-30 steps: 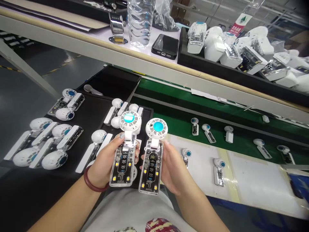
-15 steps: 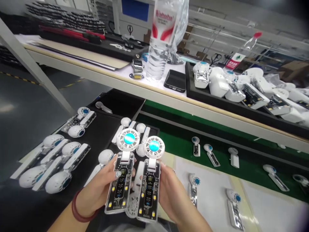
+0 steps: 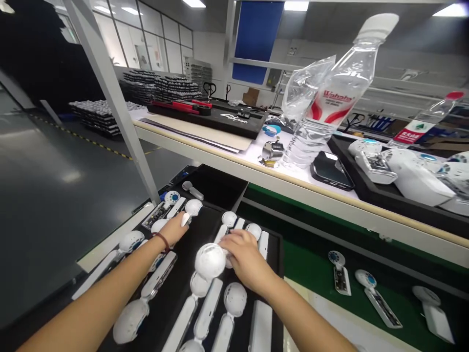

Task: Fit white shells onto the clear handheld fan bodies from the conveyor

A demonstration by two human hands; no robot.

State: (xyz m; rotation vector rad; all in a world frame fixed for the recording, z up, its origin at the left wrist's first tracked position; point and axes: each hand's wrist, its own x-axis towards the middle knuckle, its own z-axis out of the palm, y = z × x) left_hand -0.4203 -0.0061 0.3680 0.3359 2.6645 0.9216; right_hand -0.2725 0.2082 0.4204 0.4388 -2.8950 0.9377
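Over the black tray (image 3: 205, 220), my left hand (image 3: 176, 230) is closed on a white round-headed device (image 3: 186, 219), which looks like a small handheld fan and is mostly hidden by the fingers. Another such device's round head (image 3: 193, 208) is right beside these fingertips. My right hand (image 3: 244, 252) has its fingers wrapped round a second fan-like device (image 3: 210, 261); its white round head points toward me and its body is hidden under the hand. Similar devices lie around both hands, including one with a white body (image 3: 208, 310) below the right hand.
A shelf edge (image 3: 234, 164) crosses above the tray, held by a slanted white post (image 3: 117, 98). On the shelf are a water bottle (image 3: 333, 98), a phone (image 3: 331, 170) and a black tray of devices (image 3: 370, 195). More devices (image 3: 340, 274) lie on the green surface at right.
Both hands, which held two devices side by side with circuit boards facing me, have moved apart over the tray, left hand farther left. The view has swung left and up.
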